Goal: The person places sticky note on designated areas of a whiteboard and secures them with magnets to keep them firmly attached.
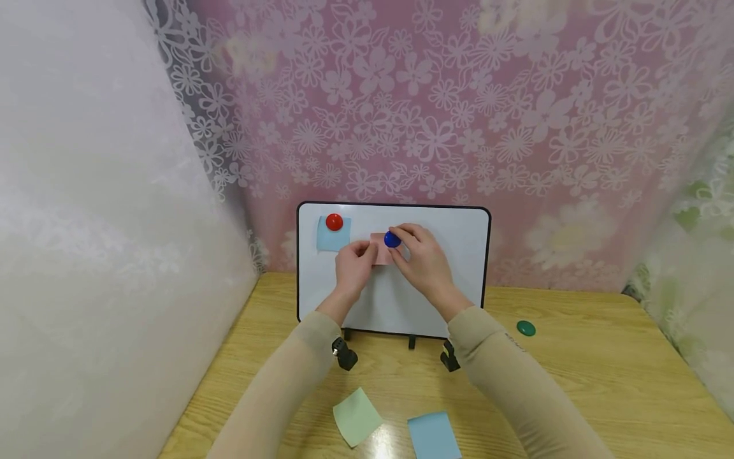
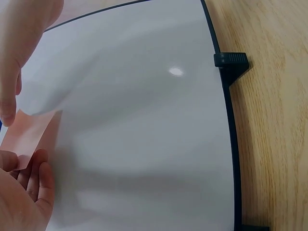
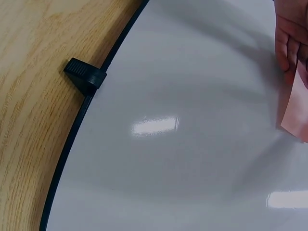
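A pink sticky note lies against the whiteboard, close to its middle. My left hand pinches the note's left edge between thumb and fingers; the left wrist view shows the pink paper bent away from the board. My right hand holds a round blue magnet by its edges, over the upper right part of the note. At the board's upper left, a red magnet sits on a light blue sticky note.
The whiteboard stands upright on black feet on a wooden table. On the table lie a green magnet at the right, and a pale green note and a blue note in front. A flowered curtain hangs behind.
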A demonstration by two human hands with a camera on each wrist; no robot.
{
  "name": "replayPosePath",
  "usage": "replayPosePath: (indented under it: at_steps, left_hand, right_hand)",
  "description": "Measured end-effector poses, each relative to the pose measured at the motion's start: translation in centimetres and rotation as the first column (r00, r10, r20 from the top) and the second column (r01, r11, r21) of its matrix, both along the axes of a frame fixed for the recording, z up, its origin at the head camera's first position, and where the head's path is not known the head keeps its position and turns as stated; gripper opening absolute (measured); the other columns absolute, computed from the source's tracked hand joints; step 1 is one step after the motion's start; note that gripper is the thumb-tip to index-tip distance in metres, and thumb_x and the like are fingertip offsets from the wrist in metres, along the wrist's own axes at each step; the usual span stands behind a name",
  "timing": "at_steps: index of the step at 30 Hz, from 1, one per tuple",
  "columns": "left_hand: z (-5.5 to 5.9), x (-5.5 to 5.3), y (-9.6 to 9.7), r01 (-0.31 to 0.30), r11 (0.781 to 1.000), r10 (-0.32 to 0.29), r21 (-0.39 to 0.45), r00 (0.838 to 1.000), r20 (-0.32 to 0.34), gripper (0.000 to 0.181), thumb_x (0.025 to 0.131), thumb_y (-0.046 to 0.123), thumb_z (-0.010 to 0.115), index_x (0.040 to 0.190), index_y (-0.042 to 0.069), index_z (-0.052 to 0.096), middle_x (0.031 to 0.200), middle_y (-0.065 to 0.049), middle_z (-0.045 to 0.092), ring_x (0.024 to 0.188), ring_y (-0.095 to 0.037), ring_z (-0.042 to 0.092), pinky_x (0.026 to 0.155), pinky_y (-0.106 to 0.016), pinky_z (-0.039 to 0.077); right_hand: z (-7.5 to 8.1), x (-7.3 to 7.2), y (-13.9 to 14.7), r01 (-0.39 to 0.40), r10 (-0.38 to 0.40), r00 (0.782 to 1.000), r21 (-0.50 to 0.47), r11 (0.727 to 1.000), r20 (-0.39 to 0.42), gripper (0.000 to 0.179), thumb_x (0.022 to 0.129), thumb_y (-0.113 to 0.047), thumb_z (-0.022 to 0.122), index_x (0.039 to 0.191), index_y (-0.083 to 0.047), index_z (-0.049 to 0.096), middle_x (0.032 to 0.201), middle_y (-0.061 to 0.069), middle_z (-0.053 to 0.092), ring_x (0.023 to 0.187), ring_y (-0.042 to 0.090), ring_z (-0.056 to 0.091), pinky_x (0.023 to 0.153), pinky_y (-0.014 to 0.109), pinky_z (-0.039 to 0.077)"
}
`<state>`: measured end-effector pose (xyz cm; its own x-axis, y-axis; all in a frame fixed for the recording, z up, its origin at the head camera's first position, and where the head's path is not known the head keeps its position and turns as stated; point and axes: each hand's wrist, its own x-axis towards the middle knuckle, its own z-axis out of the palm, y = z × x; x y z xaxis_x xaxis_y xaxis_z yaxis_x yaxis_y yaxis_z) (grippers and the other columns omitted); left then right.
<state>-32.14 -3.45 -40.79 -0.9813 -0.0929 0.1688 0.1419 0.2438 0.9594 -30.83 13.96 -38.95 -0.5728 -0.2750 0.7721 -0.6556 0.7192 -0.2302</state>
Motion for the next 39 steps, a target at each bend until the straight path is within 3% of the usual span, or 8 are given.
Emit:
replayPosePath:
  at_steps: [10,28,39]
  left_hand:
    - [0.3,-0.5,-0.3,-0.012,1.000,0.012,0.005,1.000,0.023,0.035,0.108,0.033,0.066,0.129,0.007,0.077,0.115,-0.005,0.075,0.100,-0.023,0.065,0.087,-0.033,0.061]
    - [0.8,-1.2,-0.3,-0.006,1.000,0.005,-0.017,1.000,-0.014,0.034,0.109,0.029,0.065,0.130,0.006,0.076,0.113,-0.007,0.076,0.095,-0.023,0.067,0.084,-0.032,0.062]
    - [1.4,-1.4,-0.5,-0.041,0.999,0.040,-0.036,0.999,-0.009,0.034,0.108,0.030,0.068,0.129,0.005,0.076,0.111,-0.007,0.077,0.091,-0.021,0.069,0.082,-0.031,0.062]
  right_hand:
    - [0.3,-0.5,-0.3,0.017,-0.018,1.000,0.040,0.999,0.023,0.043,0.095,-0.010,0.083,0.135,0.000,0.071,0.130,0.015,0.067,0.121,0.034,0.063,0.105,0.044,0.054]
    - [1.3,-1.6,-1.5,0.047,-0.051,0.998,0.092,0.995,0.036,0.037,0.100,-0.011,0.078,0.134,0.000,0.072,0.130,0.017,0.068,0.119,0.035,0.064,0.105,0.044,0.055]
    - [1.6,-2.0,-1.6,0.056,-0.061,0.997,0.111,0.992,0.038,0.037,0.098,-0.011,0.081,0.131,0.001,0.074,0.127,0.018,0.068,0.117,0.036,0.065,0.104,0.045,0.055]
